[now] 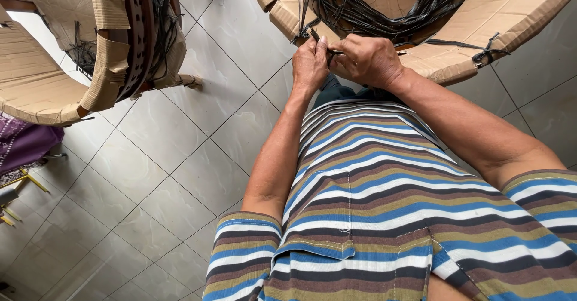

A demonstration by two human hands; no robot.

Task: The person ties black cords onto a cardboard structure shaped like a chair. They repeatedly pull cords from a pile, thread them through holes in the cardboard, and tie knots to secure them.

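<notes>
A person in a short-sleeved shirt striped in blue, brown, olive and white (384, 217) is working over a floor of large pale grey glazed tiles (162, 156), laid on the diagonal with thin dark joints and catching soft daylight. Both hands are meeting at the near edge of a curved frame wrapped in brown corrugated cardboard (505, 18), which is filling the top right of the view. The left hand (310, 65) and the right hand (366, 59) are pressing close together, fingers pinched on a thin black cord (332, 52) that is running up into a loose tangle of black strands (384, 3) lying inside the frame. Knotted black ties are binding the cardboard at the frame's right edge.

At the floor's upper left, a second cardboard-wrapped piece with a dark brown wooden rim (129, 36) is standing on the tiles, well apart from the hands, with more black strands hanging from it. A purple patterned cloth (24, 144) is showing at the left edge of the floor, with yellow-handled items beside it too small to tell.
</notes>
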